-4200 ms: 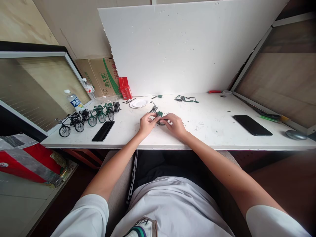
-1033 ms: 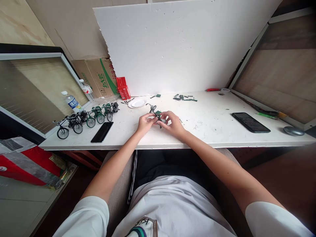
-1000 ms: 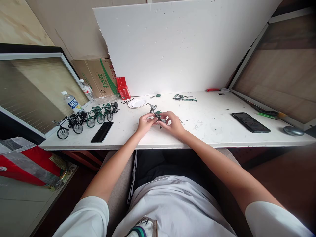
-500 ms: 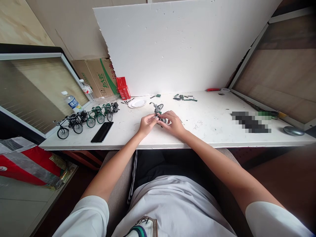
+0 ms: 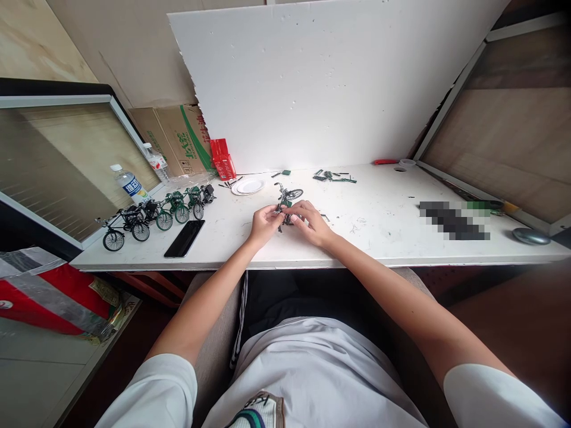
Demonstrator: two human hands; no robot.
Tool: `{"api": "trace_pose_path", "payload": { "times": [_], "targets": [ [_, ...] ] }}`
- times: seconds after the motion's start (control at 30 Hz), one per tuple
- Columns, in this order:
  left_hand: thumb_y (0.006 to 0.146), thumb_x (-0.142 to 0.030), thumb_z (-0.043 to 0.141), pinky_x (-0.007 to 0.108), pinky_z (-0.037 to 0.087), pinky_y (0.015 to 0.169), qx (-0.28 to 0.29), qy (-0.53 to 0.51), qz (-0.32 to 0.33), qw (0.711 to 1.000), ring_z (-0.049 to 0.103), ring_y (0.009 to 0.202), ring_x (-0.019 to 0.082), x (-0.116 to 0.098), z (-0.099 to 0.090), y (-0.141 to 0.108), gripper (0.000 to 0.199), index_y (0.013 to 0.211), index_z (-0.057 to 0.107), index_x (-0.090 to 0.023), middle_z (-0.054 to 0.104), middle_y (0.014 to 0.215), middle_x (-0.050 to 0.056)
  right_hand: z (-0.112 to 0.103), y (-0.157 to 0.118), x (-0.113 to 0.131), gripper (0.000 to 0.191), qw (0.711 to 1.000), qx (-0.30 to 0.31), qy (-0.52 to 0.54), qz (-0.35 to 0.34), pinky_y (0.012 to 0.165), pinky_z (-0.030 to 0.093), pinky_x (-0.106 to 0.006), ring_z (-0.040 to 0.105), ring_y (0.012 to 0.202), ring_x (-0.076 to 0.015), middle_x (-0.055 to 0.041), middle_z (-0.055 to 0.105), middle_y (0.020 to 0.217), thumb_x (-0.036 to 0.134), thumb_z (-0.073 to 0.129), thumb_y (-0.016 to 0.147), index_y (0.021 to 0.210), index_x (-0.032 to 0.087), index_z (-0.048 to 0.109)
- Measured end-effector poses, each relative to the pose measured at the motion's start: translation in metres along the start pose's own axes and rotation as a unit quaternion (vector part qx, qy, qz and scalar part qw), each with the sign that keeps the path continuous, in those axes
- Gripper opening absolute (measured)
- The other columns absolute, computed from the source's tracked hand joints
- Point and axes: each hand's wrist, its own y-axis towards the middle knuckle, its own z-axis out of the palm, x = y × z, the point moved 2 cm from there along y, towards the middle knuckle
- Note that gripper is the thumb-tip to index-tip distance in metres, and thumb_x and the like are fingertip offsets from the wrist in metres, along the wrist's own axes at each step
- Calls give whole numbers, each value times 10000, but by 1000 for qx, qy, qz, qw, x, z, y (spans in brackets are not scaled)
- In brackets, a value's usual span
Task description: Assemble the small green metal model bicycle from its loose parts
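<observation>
A small model bicycle (image 5: 293,194) is between my hands above the white table, tilted, with one wheel and its handlebars showing beyond my fingers. My left hand (image 5: 266,226) is closed on its left side, thumb and fingertips pinched together. From the right, my right hand (image 5: 312,224) also grips the bicycle, with bent fingers near my left fingertips. My fingers hide much of the frame. Behind the bicycle lie loose dark green parts (image 5: 332,176) and a small green piece (image 5: 286,172). A white plate (image 5: 248,186) sits to the back left.
Several finished model bicycles (image 5: 164,221) stand at the left, beside a black phone (image 5: 184,238). Bottles (image 5: 131,185), a red box (image 5: 223,159) and a carton (image 5: 178,142) are behind. A red-handled tool (image 5: 385,161) and a grey oval object (image 5: 530,236) lie rightward.
The model bicycle has turned between my hands, its visible wheel shifting right and lying flatter. My right fingers have moved slightly left over it.
</observation>
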Motion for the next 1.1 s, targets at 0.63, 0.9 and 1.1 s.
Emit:
{"api": "trace_pose_path", "payload": {
  "times": [0.63, 0.9, 1.1],
  "targets": [
    [828, -391, 846, 305, 600, 783, -3, 6, -7, 1000, 754, 886, 211, 6, -3, 3, 396, 1110, 789, -120, 816, 1028, 140, -27, 10, -6, 468, 991, -5, -133, 20, 878, 520, -462, 630, 985, -307, -124, 743, 965, 562, 485, 1096, 1034, 221, 800],
    [846, -366, 808, 314, 594, 837, -8, -3, 7, 1000, 754, 908, 208, 11, -6, 9, 310, 1053, 802, -135, 811, 1054, 135, -81, 1, -73, 266, 949, 99, -258, 153, 826, 536, -464, 627, 1064, -359, -146, 785, 1049, 447, 720, 949, 942, 214, 849],
    [854, -374, 790, 320, 599, 850, -8, 6, 9, 1000, 759, 922, 211, 13, -7, 9, 305, 1048, 800, -139, 814, 1064, 137, -75, -4, -86, 172, 951, 70, -280, 109, 747, 561, -461, 670, 986, -345, -133, 786, 936, 367, 767, 925, 838, 225, 804]
  ]
}}
